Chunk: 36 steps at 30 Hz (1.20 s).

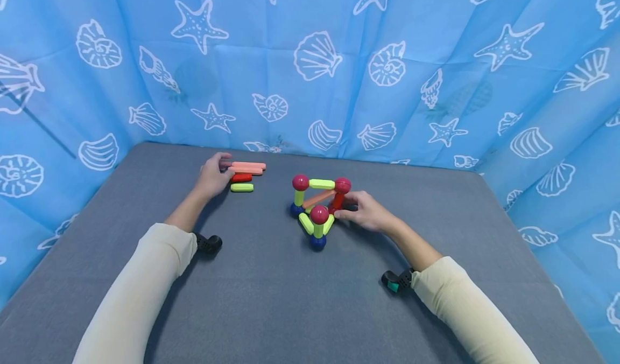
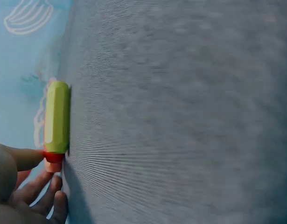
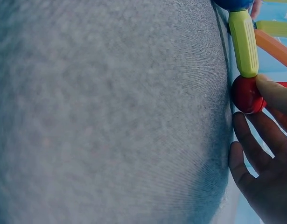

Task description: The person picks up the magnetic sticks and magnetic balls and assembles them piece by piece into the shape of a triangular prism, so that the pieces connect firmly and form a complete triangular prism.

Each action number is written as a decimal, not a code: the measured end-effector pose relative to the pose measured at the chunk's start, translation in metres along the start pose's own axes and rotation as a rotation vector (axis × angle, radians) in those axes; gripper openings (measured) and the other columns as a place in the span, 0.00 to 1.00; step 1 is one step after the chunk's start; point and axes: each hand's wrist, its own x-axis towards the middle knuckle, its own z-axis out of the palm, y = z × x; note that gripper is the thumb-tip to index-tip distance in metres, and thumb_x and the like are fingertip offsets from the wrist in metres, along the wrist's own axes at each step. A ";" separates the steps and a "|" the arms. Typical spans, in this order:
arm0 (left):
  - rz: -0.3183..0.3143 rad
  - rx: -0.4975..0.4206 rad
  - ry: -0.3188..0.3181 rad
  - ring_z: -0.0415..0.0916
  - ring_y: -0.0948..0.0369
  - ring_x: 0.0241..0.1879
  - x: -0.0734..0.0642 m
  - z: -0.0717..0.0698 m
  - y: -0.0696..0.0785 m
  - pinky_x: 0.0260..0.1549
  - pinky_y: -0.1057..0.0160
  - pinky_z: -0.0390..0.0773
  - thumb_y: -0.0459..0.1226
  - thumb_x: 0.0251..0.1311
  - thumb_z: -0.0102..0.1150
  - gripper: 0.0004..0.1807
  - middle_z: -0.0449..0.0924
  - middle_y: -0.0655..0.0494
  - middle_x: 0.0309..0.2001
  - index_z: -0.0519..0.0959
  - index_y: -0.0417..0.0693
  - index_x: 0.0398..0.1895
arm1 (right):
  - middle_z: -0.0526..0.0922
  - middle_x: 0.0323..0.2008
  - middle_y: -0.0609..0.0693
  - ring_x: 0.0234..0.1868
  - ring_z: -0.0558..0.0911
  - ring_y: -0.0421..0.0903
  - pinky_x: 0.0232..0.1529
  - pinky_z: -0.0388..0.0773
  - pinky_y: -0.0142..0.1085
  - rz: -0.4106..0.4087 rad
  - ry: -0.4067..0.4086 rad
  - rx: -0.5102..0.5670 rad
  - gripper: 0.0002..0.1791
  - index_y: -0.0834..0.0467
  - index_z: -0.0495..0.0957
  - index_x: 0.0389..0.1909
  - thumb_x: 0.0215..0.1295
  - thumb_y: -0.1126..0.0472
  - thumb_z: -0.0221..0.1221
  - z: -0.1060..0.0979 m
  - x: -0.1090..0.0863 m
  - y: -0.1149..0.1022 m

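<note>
A frame of magnetic sticks and balls stands mid-table. Its crimson top balls include the front one (image 1: 319,214). Blue balls, such as the front one (image 1: 317,242), sit at two lower corners. Yellow-green sticks (image 1: 322,183), a salmon stick (image 1: 319,197) and a red upright stick (image 1: 338,200) join them. My right hand (image 1: 365,211) holds the frame's lower right corner, thumb and fingers about a red ball (image 3: 247,94). At the far left, my left hand (image 1: 213,175) pinches the near ends of loose salmon sticks (image 1: 248,168); which stick it grips is partly hidden.
Beside the left hand lie a loose red stick (image 1: 241,177) and a yellow-green stick (image 1: 242,188). All rest on a grey cloth-covered table (image 1: 290,305). A blue curtain (image 1: 339,100) with shells hangs along its back and sides. Each wrist wears a black camera band (image 1: 209,244).
</note>
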 end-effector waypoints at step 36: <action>0.132 -0.591 -0.203 0.81 0.53 0.49 -0.060 0.011 0.049 0.49 0.60 0.81 0.38 0.66 0.63 0.28 0.80 0.47 0.51 0.67 0.43 0.67 | 0.84 0.51 0.57 0.59 0.79 0.56 0.62 0.69 0.57 -0.026 -0.003 0.005 0.17 0.65 0.78 0.55 0.67 0.65 0.63 0.000 0.000 0.004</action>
